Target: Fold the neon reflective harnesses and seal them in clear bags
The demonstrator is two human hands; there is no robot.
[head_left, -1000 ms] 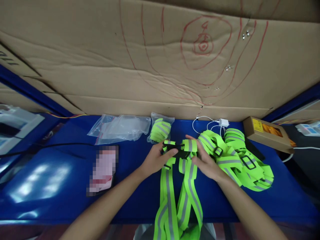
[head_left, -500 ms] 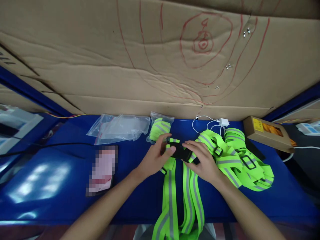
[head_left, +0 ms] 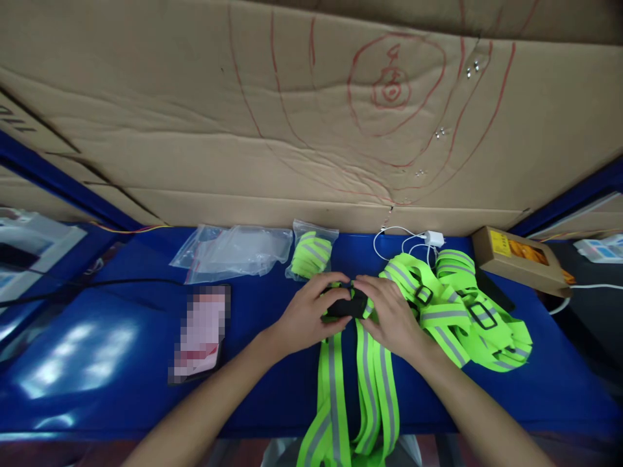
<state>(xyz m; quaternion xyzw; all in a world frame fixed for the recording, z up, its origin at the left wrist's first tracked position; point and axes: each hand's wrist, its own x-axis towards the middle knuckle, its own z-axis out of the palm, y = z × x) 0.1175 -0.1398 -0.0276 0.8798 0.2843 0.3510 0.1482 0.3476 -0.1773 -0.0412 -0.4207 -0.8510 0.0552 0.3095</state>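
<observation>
My left hand point(head_left: 311, 308) and my right hand point(head_left: 392, 318) meet over the middle of the table, both closed around a black piece point(head_left: 348, 305) joined to neon-green reflective straps. It looks like a buckle or a black patch; the fingers cover much of it. From beneath the hands the reflective straps point(head_left: 367, 389), with grey stripes, run towards me and hang over the table's front edge. To the right of my right hand lies a heap of similar straps point(head_left: 448, 311) with black buckles. Just beyond my left hand is a clear bag point(head_left: 313, 253) holding a folded green strap.
Flat clear zip bags point(head_left: 243, 250) lie at the back left, with a phone point(head_left: 202, 334) in front of them. A white charger point(head_left: 433, 239) with its cable and an open cardboard box point(head_left: 520, 259) stand at the back right. A cardboard sheet point(head_left: 195, 130) rises behind the blue table point(head_left: 121, 337).
Both hands have drawn closer together around the black piece, their fingertips now nearly touching. My left fingers have curled further over it. The view has shifted slightly.
</observation>
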